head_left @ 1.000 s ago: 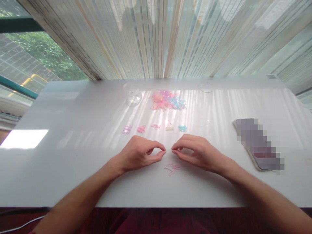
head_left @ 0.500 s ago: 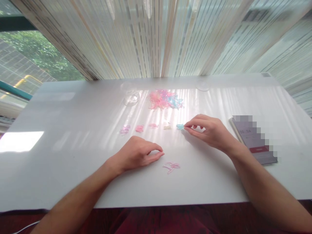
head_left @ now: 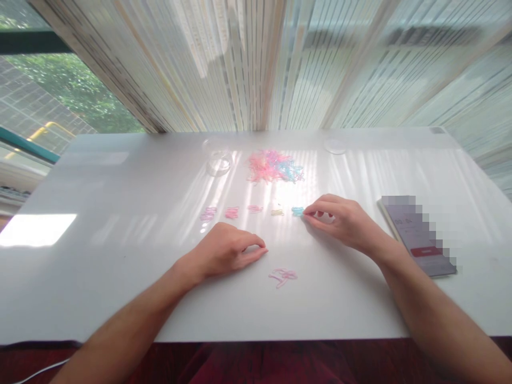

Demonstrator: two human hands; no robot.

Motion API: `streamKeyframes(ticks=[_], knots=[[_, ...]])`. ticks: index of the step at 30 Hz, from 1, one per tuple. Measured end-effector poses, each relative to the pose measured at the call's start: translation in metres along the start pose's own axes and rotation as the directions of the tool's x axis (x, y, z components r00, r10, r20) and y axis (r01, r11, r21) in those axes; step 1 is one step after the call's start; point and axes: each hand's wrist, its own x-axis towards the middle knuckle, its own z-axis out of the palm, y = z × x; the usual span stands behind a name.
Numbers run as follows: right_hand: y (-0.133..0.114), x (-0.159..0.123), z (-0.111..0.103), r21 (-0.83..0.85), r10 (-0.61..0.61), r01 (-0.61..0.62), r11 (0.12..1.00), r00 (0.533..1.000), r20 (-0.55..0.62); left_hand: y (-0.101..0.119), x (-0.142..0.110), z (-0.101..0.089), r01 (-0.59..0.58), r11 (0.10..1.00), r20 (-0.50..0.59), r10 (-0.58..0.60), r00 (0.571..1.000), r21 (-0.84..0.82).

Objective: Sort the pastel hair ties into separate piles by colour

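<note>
My right hand [head_left: 346, 220] pinches at the right edge of a small blue cluster of rubber bands [head_left: 297, 212]; its fingertips touch the cluster. Thumb and forefinger of my left hand [head_left: 228, 249] meet above the table, and anything between them is too small to make out. Just right of those fingertips lies a loose group of pinkish-purple rubber bands [head_left: 283, 277]. Left of the blue cluster, in a row, are yellow bands [head_left: 277, 212], pale pink bands [head_left: 255, 209], deeper pink bands [head_left: 232, 213] and purple bands [head_left: 208, 214].
A mixed pile of coloured rubber bands [head_left: 274, 167] lies farther back on the white table [head_left: 132, 288]. A clear round container [head_left: 219, 164] stands left of it, a clear round lid [head_left: 335, 146] to its right. A phone [head_left: 418, 234] rests beyond my right forearm. Striped curtains [head_left: 248, 69] hang behind.
The view has shifted slightly, so things on the table sit a little lower and farther right. My right fingertips stay at the blue cluster; my left hand is almost still.
</note>
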Motion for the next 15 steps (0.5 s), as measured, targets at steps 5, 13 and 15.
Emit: streamKeyframes(ticks=[5,13,15], knots=[[-0.002,-0.001,-0.001,0.01,-0.004,0.004,1.0,1.0,0.012,-0.002,0.0,-0.001,0.013,1.0,-0.001,-0.013,1.0,-0.011],[-0.003,-0.001,0.008,0.008,-0.053,0.054,0.999,0.998,-0.038,-0.003,0.0,0.0,0.037,0.999,0.018,-0.036,0.999,-0.035],[-0.003,0.0,0.011,-0.014,-0.069,0.068,0.998,0.997,-0.041,-0.003,0.0,0.0,0.033,0.999,0.012,-0.033,0.999,-0.028]])
